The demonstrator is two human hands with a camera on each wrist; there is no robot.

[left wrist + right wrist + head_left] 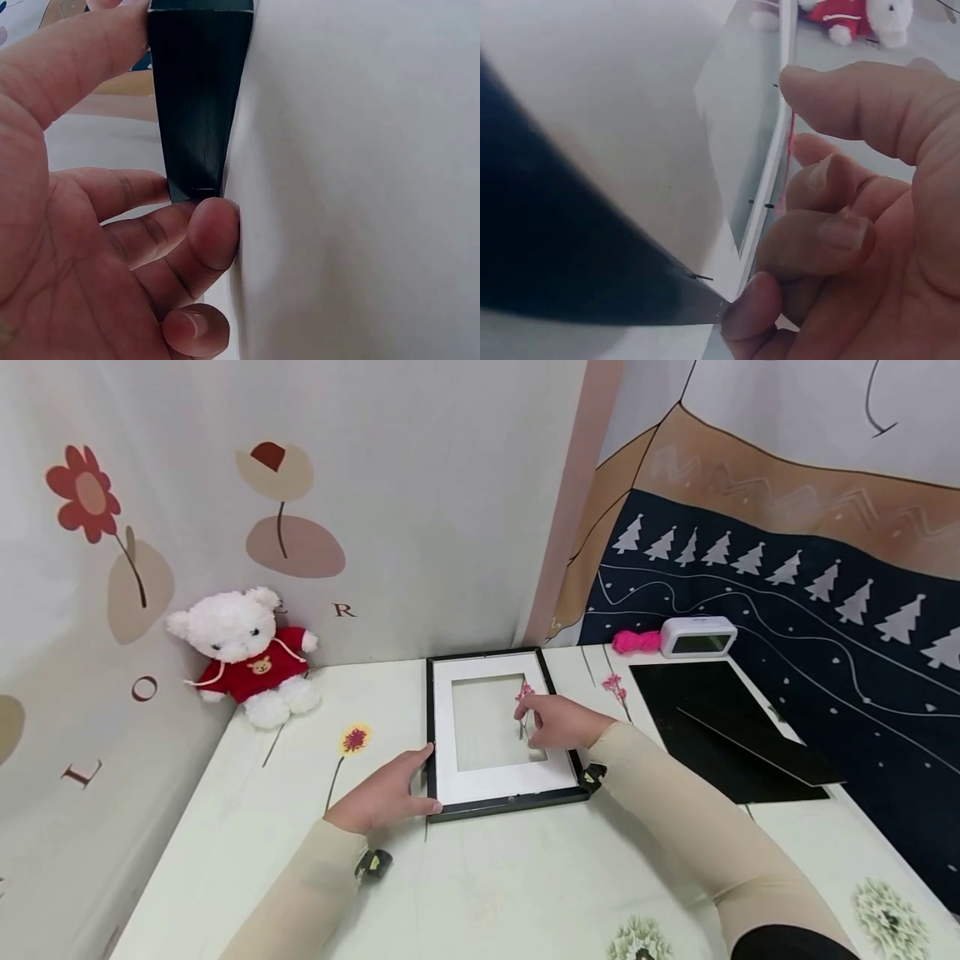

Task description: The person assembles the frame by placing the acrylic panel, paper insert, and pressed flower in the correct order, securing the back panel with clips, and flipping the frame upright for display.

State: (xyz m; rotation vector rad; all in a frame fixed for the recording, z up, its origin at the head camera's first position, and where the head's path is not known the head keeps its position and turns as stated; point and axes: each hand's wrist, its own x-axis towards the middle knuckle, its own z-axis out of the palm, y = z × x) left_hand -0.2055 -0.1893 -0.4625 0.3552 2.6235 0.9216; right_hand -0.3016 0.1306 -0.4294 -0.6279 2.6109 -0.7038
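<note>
A black picture frame with a white mat lies on the table, its rectangular window in the middle. My left hand holds the frame's left side near the lower corner; the left wrist view shows fingers curled about the dark frame bar. Over the right part of the window is my right hand, its fingers half bent, with a gap between thumb and forefinger. Nothing shows in its grasp; whether the fingertips touch the surface is hard to tell. A pink flower shows in the window beside them.
On the right lie a black sheet and a dark board resting across it. A white clock and a pink bundle stand at the back. A white teddy bear in a red top sits at the left.
</note>
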